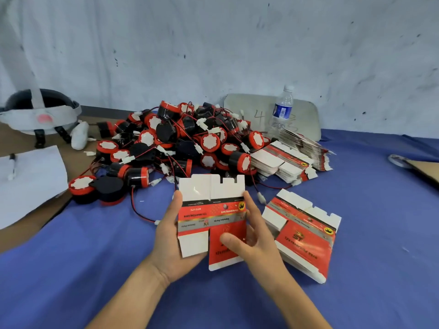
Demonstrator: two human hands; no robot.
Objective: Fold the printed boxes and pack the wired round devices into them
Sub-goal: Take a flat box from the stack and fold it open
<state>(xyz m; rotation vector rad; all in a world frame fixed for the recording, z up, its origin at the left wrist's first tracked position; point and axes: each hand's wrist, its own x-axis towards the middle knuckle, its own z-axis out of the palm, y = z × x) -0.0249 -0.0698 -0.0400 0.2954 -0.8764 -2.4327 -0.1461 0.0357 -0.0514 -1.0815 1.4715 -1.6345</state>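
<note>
Both hands hold one flat red and white printed box (211, 210) just above the blue cloth (95, 269). My left hand (169, 238) grips its left edge, thumb on top. My right hand (251, 236) holds its right edge, thumb pressed on the red panel. A stack of flat boxes (306, 236) lies right beside my right hand. Behind the held box is a big pile of round black and red wired devices (175, 143) with white connectors. More flat boxes (292, 155) are stacked at the pile's right.
A water bottle (281, 110) stands behind the far box stack, in front of a grey board (306, 110). A helmet (40, 112) and white paper (28, 184) with a pen (13, 166) lie at the left. A cardboard edge (422, 167) shows at the right.
</note>
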